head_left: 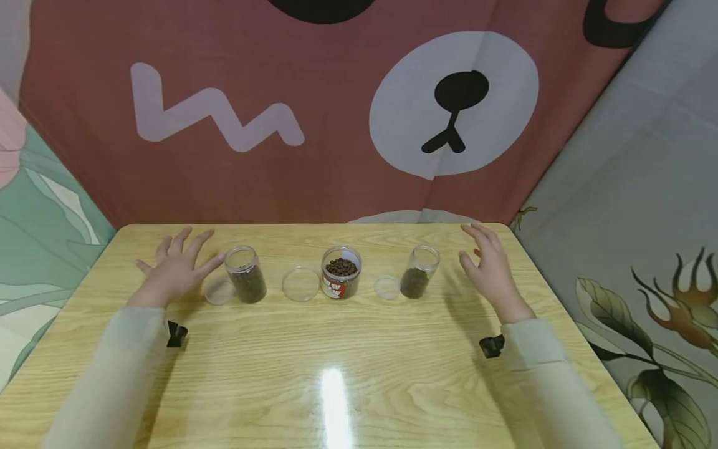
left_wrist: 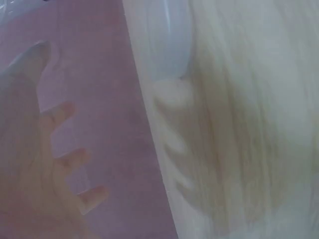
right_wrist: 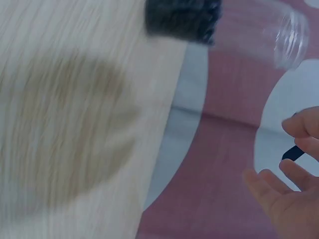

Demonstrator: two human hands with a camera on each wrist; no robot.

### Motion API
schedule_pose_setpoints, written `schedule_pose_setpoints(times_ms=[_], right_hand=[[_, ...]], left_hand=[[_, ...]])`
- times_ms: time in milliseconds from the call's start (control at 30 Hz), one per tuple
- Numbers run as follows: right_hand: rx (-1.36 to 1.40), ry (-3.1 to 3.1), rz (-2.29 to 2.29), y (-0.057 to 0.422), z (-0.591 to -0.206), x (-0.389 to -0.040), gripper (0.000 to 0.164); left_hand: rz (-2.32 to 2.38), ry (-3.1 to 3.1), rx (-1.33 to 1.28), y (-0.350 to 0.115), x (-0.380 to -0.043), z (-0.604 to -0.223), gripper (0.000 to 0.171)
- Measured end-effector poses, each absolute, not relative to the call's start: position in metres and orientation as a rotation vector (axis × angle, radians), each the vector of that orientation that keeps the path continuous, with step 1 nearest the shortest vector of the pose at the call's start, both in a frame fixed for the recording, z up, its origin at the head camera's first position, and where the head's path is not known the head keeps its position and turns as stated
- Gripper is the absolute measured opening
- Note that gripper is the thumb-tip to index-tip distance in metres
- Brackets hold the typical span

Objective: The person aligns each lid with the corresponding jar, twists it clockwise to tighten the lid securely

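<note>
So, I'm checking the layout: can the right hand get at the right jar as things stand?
Probably yes: the right hand holds nothing and is beside the right jar, with nothing visible between them. The small clear lid lies on the jar's other side.

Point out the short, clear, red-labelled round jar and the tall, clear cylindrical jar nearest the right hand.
Short, clear, red-labelled round jar [head_left: 339, 287]: head view, front wall.
Tall, clear cylindrical jar [head_left: 416, 280]: head view, dark-filled lower wall.
</note>
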State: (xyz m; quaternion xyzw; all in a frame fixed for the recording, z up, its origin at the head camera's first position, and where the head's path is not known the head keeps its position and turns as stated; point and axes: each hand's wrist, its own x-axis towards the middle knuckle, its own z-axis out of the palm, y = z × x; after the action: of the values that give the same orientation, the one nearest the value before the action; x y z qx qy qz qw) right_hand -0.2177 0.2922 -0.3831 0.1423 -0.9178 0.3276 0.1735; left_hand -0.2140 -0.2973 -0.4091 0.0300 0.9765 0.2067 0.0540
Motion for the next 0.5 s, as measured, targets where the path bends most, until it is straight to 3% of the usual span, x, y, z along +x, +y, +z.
schedule_pose_setpoints(times_ms=[300, 500], right_hand=[[0.587, -2.379, 0.805, 0.258, -0.373, -0.21, 0.039], [0.746, -2.287, 0.796, 0.229, -0.37, -0.203, 0.042]], left_hand=[[0.636, 2.986, 0.132, -0.295, -0.211, -0.407, 0.083], [0.632, 3.038, 0.225, -0.293, -0.205, -0.405, 0.066]])
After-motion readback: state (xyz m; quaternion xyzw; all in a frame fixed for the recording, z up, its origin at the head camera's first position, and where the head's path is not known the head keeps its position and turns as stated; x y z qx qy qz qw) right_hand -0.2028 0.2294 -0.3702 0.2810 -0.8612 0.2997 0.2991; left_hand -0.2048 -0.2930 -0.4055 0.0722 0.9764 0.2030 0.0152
